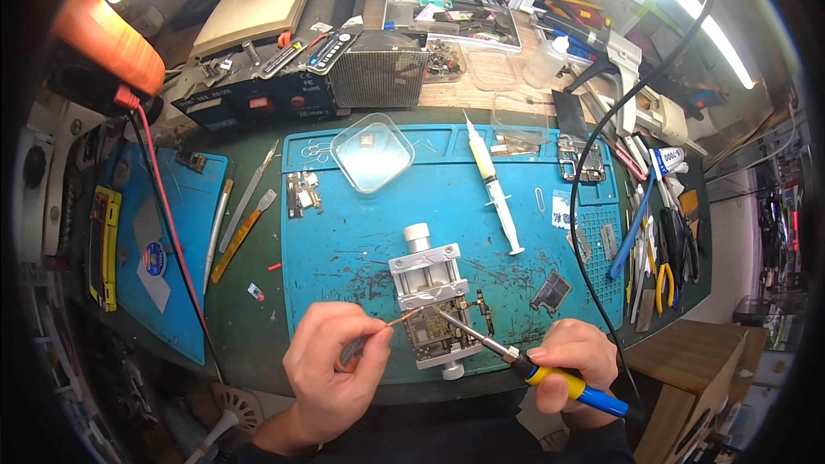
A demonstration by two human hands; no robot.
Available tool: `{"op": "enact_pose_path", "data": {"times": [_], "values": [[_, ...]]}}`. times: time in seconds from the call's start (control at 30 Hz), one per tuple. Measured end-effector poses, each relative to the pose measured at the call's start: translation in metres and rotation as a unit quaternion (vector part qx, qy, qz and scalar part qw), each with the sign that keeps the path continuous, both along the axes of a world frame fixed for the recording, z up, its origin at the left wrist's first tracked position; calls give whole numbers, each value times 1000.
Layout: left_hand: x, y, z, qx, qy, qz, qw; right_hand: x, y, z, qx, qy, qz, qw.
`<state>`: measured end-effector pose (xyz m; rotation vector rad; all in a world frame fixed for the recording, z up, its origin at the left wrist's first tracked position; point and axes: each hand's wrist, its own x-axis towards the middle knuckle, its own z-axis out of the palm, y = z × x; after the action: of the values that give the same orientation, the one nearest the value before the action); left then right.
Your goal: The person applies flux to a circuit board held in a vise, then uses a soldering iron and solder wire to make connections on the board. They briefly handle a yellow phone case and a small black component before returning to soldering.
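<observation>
My left hand [331, 369] is closed in a pinch on a strip of desoldering wick [402, 318], copper-coloured and thin, with part of an orange-edged spool showing under the fingers. The far end of the wick lies over a circuit board [438, 342]. A silver clamp [423, 275] with round knobs grips that board on the blue mat. From the right, my right hand [574, 365] holds a soldering iron [490, 345] by its yellow and blue handle. Its tip points down at the board, close to the wick's end; whether they touch I cannot tell.
Beyond the clamp lie a flux syringe [494, 185] and a clear plastic box [371, 155] on the blue mat [344, 249]. Pliers [664, 285] and other tools line the right. A black cable [593, 150] hangs over the mat; tweezers [249, 193] lie left.
</observation>
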<state>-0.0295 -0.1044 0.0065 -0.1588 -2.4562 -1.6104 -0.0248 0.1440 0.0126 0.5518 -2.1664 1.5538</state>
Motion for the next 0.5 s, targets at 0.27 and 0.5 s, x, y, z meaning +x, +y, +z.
{"op": "enact_pose_path", "data": {"times": [0.27,0.5], "values": [[0,-1,0,0,-3,-4,1000,-1,-1,1,10,-8,8,1000],[0,-1,-1,-8,6,-4,1000,-3,0,1,12,-20,32,999]]}}
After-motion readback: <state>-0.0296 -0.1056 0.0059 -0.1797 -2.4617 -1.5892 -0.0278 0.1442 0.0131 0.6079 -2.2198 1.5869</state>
